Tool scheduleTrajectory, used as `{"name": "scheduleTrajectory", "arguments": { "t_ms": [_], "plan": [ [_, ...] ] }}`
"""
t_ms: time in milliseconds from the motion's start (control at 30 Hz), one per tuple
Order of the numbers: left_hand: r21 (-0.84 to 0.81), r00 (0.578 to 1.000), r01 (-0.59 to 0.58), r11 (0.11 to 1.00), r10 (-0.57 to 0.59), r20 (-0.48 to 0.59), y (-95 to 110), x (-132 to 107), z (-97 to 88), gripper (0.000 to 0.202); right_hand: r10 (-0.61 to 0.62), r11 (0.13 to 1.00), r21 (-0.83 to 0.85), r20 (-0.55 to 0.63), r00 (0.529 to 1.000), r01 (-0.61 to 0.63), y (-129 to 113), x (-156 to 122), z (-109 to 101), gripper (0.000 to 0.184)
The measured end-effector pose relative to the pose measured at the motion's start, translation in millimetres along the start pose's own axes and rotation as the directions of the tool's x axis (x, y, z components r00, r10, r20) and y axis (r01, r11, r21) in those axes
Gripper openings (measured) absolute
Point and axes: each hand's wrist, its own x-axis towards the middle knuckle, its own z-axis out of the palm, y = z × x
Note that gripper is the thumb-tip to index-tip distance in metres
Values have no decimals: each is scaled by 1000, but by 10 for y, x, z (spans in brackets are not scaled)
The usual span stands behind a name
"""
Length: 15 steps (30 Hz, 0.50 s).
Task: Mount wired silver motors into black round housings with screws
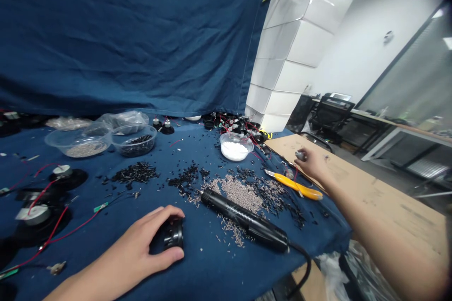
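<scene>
A blue cloth (123, 33) hangs across the back and hides whatever is behind it. A blue-covered table (212, 263) runs out of frame at the left and bottom edges. To the right lies a cardboard sheet (381, 197), partly under the right forearm. The left hand (141, 244) curls over a black round part (173, 234) at the near middle of the table, fingers cupped around it and hiding most of it. The right hand (312, 162) is reached out over the table's far right edge, fingertips pinched on a small grey piece (300, 155) too small and blurred to identify. Between the hands lies a black power tool (243, 218), its cord dropping off the table edge, across a scatter of grey pins (243, 193). Yellow-handled cutters (294, 186) lie just below the right hand.
</scene>
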Motion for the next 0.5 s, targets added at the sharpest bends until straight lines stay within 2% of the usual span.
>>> {"name": "scheduleTrajectory", "arguments": {
  "t_ms": [167, 300, 400, 500],
  "plan": [
    [8, 1000, -9, 1000, 9, -1, -20, -1, 6, 37, 1, 979, 199, 225, 974, -47, -4, -58, 53, 18],
    [19, 1000, -8, 1000, 8, -10, -31, -1, 7, 37, 32, 963, 240, 343, 939, -120, 21, -47, 71, 17],
    [22, 1000, -16, 1000, 16, -11, -38, 2, 9, 37, 50, 970, 205, 351, 935, -129, 47, -45, 71, 15],
    [20, 1000, -18, 1000, 19, -18, -38, 3, 11, 38, 35, 990, 119, 277, 960, -71, 38, -84, 20, 13]
  ]
}}
